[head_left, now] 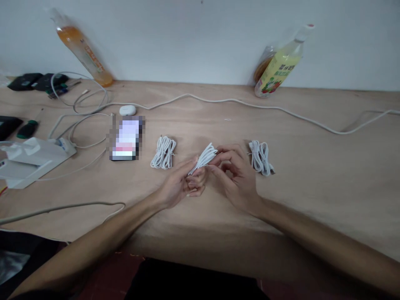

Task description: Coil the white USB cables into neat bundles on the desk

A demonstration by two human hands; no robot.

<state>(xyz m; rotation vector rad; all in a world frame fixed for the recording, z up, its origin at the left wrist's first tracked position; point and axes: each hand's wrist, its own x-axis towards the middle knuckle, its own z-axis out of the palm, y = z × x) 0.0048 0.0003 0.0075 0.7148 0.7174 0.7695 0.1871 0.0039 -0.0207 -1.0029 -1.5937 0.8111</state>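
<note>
A folded bundle of white cable (204, 158) is gripped between the thumb and fingers of my left hand (179, 183), above the middle of the table. My right hand (239, 177) is at the bundle's right side, thumb and index finger bent in a pinch beside the cable loops. What those fingertips hold, if anything, is too small to make out. To the left lies a second tied white cable bundle (163, 153). A third white cable bundle (261, 157), bound at its middle, lies just beyond my right hand.
A phone (126, 139) and a white earbud case (128, 110) lie left. Behind stand an orange drink bottle (83, 54) and a yellow drink bottle (279, 64). One long white cable (215, 101) crosses the table. A power strip (37, 160) and screwdriver (28, 129) sit far left.
</note>
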